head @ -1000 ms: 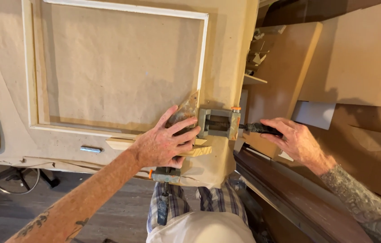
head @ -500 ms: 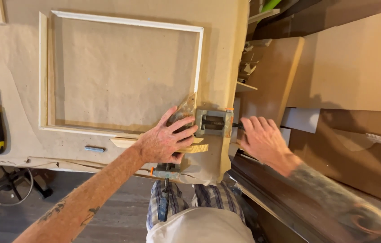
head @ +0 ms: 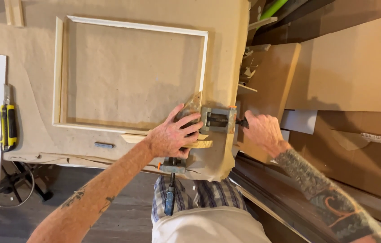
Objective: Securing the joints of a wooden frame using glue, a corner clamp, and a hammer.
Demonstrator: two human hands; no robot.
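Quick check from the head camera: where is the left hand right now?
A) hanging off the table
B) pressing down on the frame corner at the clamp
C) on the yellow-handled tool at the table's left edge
B: the left hand lies flat over the wooden frame corner, beside the corner clamp.

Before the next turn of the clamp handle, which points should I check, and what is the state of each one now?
1. Left hand presses the frame corner: ok.
2. Right hand grips the handle of the corner clamp: ok.
3. Corner joint closed tight: cannot tell, the left hand hides it.
4. Bar clamp grips the table edge: ok.
5. Utility knife lies far from both hands: ok.
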